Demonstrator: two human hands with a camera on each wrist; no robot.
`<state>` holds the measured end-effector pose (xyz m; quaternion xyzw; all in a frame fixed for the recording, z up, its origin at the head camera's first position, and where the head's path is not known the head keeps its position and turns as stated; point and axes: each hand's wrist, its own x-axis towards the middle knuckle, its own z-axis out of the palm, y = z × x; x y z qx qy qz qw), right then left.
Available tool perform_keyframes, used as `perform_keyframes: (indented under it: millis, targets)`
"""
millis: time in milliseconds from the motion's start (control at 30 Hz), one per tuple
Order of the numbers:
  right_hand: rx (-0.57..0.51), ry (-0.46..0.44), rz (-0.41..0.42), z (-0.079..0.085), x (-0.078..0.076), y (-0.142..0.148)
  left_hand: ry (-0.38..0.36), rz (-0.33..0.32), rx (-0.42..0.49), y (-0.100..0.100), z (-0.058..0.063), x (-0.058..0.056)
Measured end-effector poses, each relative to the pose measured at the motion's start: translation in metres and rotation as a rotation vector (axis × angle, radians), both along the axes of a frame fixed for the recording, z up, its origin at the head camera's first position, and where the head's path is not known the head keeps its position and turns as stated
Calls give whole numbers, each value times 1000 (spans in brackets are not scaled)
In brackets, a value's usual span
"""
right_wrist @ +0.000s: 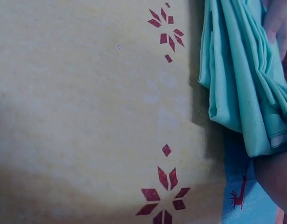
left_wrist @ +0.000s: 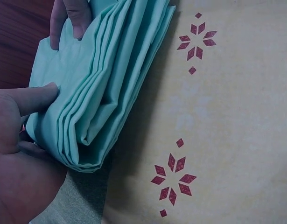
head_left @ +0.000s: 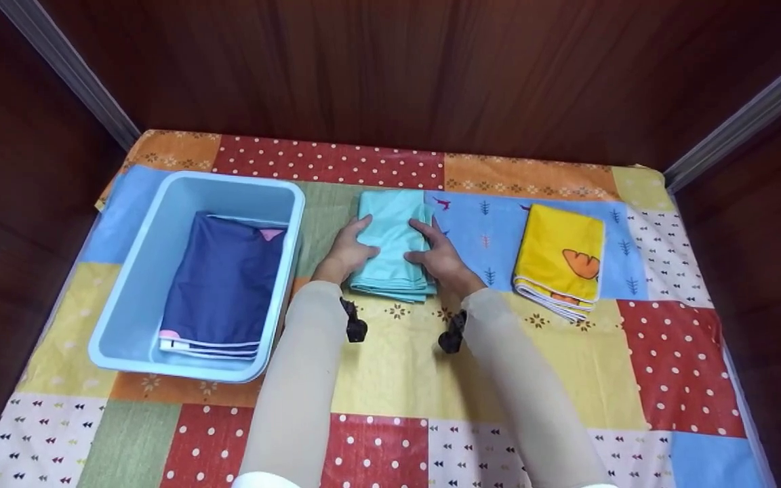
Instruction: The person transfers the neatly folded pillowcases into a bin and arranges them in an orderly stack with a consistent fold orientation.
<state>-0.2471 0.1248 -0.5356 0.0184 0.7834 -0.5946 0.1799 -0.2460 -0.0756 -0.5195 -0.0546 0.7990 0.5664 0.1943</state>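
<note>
A folded turquoise cloth (head_left: 394, 237) lies in the middle of the patchwork cover, its layers stacked toward the person. My left hand (head_left: 346, 252) grips its left side, thumb on top; in the left wrist view the hand's other fingers go under the edge. On the opposite side my right hand (head_left: 442, 257) holds the cloth, with thumb and forefinger over the top and the other fingers partly hidden. Loose fold edges of the cloth (right_wrist: 236, 79) show in the right wrist view, with part of the right hand (right_wrist: 276, 182) below them.
To the left stands a light blue plastic bin (head_left: 126, 291) with folded navy cloth (head_left: 224, 285) inside. A folded yellow cloth (head_left: 556, 244) with a carrot print lies to the right. Dark wooden panels (head_left: 390, 74) rise at the back and sides of the patchwork cover (head_left: 390, 379).
</note>
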Motion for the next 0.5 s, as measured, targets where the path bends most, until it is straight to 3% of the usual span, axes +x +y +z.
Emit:
perform_keyframes:
  millis: [500]
  targets:
    - [-3, 34, -2, 13, -1, 2, 36, 7, 27, 1, 14, -1]
